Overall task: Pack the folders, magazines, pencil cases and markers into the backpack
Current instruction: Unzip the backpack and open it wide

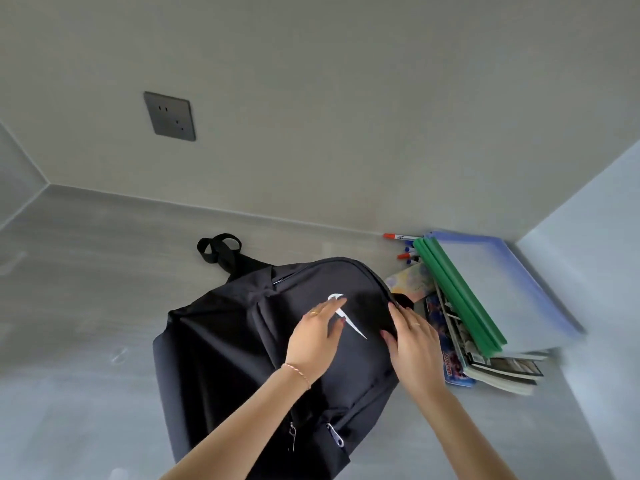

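Our left hand (317, 329) lies flat, fingers straight, on the black fabric backpack (242, 341) on the grey surface (86, 306); our right hand (410, 336) presses its zipped edge, grasping nothing. We judge opening comes next. Rightward wait markers (403, 249), green-spined folders (485, 289) and magazines (498, 370).

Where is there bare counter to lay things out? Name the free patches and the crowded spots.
Free: the grey counter left of the backpack, out to the wall corner, and the strip behind it below the wall socket. Crowded: the right corner, where markers, folders, magazines and pencil cases pile together.
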